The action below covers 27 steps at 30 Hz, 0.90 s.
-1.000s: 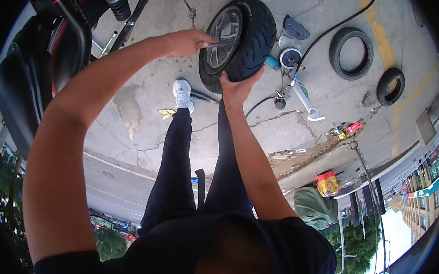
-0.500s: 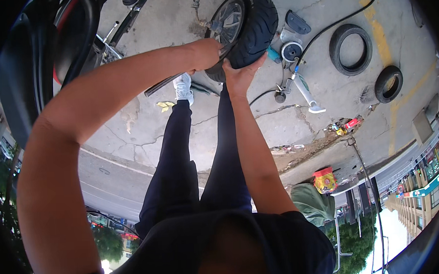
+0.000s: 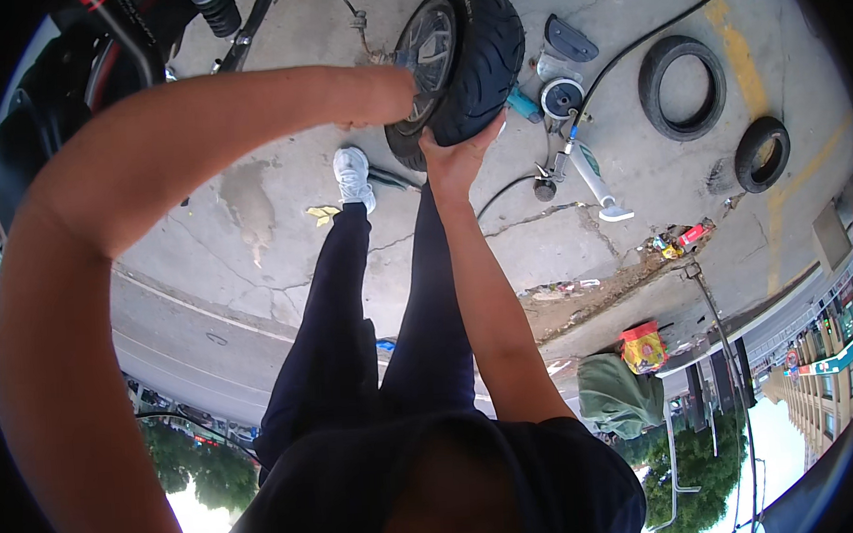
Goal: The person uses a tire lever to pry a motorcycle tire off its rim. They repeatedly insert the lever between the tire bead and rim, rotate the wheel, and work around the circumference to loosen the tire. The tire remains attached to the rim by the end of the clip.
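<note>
The tyre (image 3: 488, 56) already sits around the rim (image 3: 432, 49), ahead of the legs (image 3: 336, 290); whether work is left at its edge, one cannot tell. The right hand (image 3: 457, 164) holds its near side, spread wide. The left hand (image 3: 390, 95) is by the rim, fingers hidden: its grip cannot be told.

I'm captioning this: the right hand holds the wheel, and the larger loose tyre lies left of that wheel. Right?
Not quite: the head view shows the larger loose tyre to the right of the wheel. The right hand does hold the wheel.
</note>
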Each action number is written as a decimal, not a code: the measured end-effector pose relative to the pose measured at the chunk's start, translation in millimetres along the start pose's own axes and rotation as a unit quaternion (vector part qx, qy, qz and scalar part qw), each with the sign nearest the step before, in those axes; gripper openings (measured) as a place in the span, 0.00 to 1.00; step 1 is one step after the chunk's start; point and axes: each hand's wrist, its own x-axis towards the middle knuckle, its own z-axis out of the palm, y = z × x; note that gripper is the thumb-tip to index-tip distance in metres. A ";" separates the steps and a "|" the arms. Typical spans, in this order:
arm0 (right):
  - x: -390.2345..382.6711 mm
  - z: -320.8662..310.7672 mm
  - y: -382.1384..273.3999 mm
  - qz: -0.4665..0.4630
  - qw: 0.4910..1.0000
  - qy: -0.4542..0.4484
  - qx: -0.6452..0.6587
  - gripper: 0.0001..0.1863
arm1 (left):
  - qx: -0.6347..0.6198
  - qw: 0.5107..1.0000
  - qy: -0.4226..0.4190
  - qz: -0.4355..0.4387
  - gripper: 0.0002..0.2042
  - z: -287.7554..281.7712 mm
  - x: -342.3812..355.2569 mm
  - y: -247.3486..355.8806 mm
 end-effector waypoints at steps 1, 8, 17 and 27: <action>2.0 -2.1 5.0 -0.003 1.000 0.009 -0.006 0.62 | -0.003 1.000 -0.005 0.027 0.24 -3.5 3.4 0.5; 9.7 -0.2 -5.3 0.017 1.000 0.011 0.008 0.62 | -0.051 0.979 0.064 0.185 0.19 8.6 27.1 -57.8; 27.5 -2.1 2.4 -0.061 0.998 0.024 -0.002 0.61 | -0.272 0.898 0.188 0.289 0.21 81.9 44.5 -58.4; 33.4 -7.8 8.9 -0.066 0.998 -0.004 0.022 0.61 | -0.315 0.923 0.129 0.177 0.20 115.9 -8.3 -67.1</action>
